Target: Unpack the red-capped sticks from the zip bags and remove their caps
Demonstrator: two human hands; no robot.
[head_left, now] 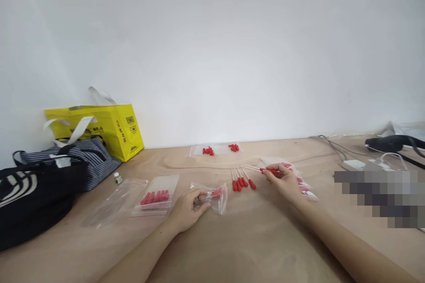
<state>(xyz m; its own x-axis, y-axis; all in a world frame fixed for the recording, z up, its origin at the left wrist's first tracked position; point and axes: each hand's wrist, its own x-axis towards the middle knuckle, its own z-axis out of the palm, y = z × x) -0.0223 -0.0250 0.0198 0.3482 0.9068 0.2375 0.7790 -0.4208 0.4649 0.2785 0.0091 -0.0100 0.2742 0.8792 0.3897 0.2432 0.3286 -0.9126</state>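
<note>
My left hand point(191, 208) pinches a clear zip bag point(222, 204); something red shows inside it. Just right of the bag, several droppers point(239, 183) with red rubber bulbs and thin clear stems lie on the wooden table point(245, 234), bulbs toward me. Over their right side, my right hand point(282, 181) is closed on the red bulb of a dropper point(257, 168), whose stem points left. Beneath and behind that hand are zip bags point(308, 193) with red bulbs in them, partly hidden by it.
Left of my left hand lie a zip bag of red bulbs point(155, 196) and a clear bag point(116, 201). Another bag with red bulbs point(208, 151) rests by the wall. A small bottle point(117, 178), yellow bag point(122, 130) and black bag point(36, 203) stand left; a power strip point(353, 165) is right.
</note>
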